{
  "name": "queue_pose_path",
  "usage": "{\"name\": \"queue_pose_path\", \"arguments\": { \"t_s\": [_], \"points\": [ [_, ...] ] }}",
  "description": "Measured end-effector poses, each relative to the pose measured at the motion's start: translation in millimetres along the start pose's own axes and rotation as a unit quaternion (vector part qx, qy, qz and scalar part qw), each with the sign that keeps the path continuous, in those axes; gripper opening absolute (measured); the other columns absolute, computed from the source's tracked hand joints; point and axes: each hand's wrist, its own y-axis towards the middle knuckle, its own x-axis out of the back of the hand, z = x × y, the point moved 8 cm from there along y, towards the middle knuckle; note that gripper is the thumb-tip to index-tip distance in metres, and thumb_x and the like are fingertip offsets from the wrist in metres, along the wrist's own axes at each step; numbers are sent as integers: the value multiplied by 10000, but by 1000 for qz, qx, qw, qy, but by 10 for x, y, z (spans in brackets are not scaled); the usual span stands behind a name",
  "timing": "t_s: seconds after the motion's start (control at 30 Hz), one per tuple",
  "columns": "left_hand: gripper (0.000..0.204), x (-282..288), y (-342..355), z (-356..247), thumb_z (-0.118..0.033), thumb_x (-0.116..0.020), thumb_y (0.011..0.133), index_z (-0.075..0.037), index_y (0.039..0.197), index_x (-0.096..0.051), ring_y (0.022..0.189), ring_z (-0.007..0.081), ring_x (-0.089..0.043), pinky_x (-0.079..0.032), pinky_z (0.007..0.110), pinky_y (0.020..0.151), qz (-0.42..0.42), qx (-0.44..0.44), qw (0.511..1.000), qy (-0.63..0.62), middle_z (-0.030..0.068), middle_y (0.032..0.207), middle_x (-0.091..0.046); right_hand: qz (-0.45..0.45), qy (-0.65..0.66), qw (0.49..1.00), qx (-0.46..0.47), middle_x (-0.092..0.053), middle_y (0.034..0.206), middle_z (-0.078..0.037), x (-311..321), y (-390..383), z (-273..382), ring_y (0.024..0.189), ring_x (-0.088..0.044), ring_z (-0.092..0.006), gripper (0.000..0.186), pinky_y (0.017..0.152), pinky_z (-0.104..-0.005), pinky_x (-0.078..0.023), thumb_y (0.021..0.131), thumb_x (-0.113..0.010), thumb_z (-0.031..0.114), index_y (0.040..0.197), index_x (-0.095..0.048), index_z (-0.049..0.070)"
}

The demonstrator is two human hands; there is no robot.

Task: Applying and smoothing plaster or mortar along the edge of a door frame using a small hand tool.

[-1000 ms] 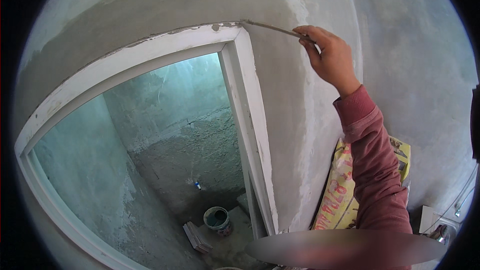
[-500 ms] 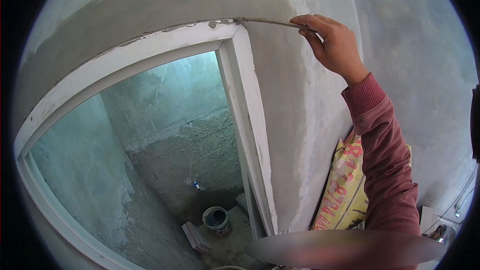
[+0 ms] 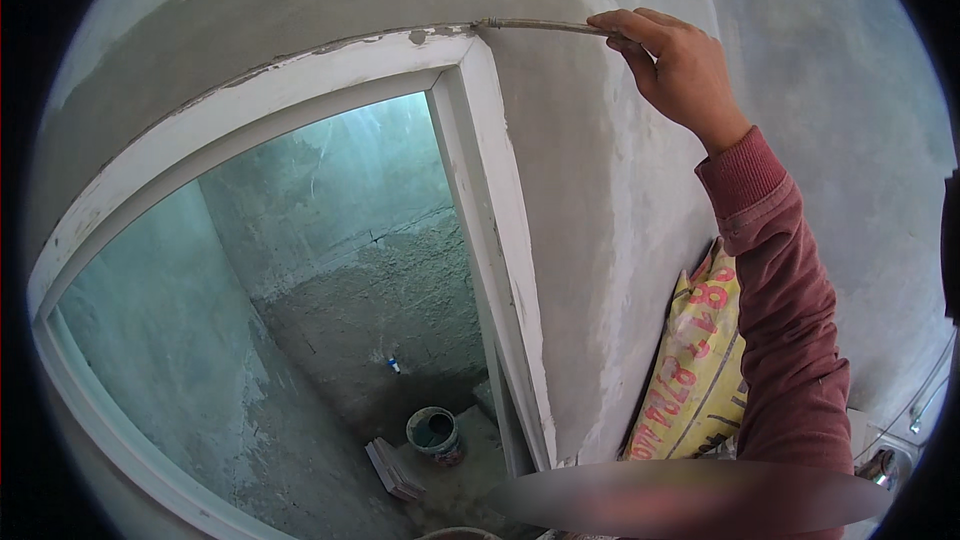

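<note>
My right hand [image 3: 685, 65], in a dark red sleeve, is raised and closed. Thumb and fingers pinch one end of a slim, grey-brown, stick-like tool [image 3: 545, 26]. It lies nearly level, and its narrow tip meets the outer upper right corner of a white door frame [image 3: 487, 90], where frame and plaster join. I cannot make out the tool's exact kind. Grey, damp-looking plaster [image 3: 545, 90] surrounds the frame, with a darker band above it and to its right. Along the frame's top edge run mortar smears. My left hand is out of view.
Past the doorway is a small rough-plastered room with a bucket [image 3: 434, 434], stacked tiles [image 3: 392, 470] and a blue-white pipe fitting [image 3: 393, 366] on the wall. A yellow printed sheet [image 3: 690, 360] stands against the wall by my forearm. A blurred oval covers the lower edge.
My right hand and forearm sit slightly farther right and higher in the picture. The tool has levelled a little, its tip still at the frame's corner. The view has shifted slightly.
</note>
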Motion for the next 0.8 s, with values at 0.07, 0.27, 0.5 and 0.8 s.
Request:
{"name": "queue_pose_path", "arguments": {
  "t_s": [0.07, 0.27, 0.5, 0.8],
  "points": [
    [359, 89, 80, 165, -471, -465, 841, -141, 700, -468, 402, 128, -278, -300, 277, 386, 16, 102, 990, -100, -17, 502, -345, -6, 8, 1000, 0, -618, 769, 24, -21, -9, 7, 674, -584, -198, 173, 522, -315, -456, 778, -573, 133, 935, -607, 197],
    [360, -382, -394, -254, -473, -485, 832, -144, 688, -460, 412, 117, -272, -280, 256, 376, -26, -35, 995, 91, -23, 501, -333, 3, -5, 1000, -1, -616, 767, 16, -4, -39, 3, 673, -584, -201, 181, 525, -311, -459, 779, -568, 117, 941, -606, 189],
    [395, -475, -552, -248, -485, -457, 846, -137, 662, -439, 415, 118, -245, -267, 258, 361, -47, -53, 997, 9, -22, 501, -300, 18, -28, 999, -6, -613, 763, 13, -12, -31, -21, 675, -582, -197, 186, 517, -313, -457, 778, -569, 121, 948, -602, 190],
    [348, -490, -624, -230, -432, -421, 872, -131, 714, -497, 414, 131, -296, -299, 275, 373, -48, 14, 997, -61, 1, 528, -373, 15, -35, 999, -6, -613, 768, 8, -8, -34, -31, 678, -580, -198, 195, 524, -315, -458, 776, -572, 112, 951, -602, 191]
  ]
}}
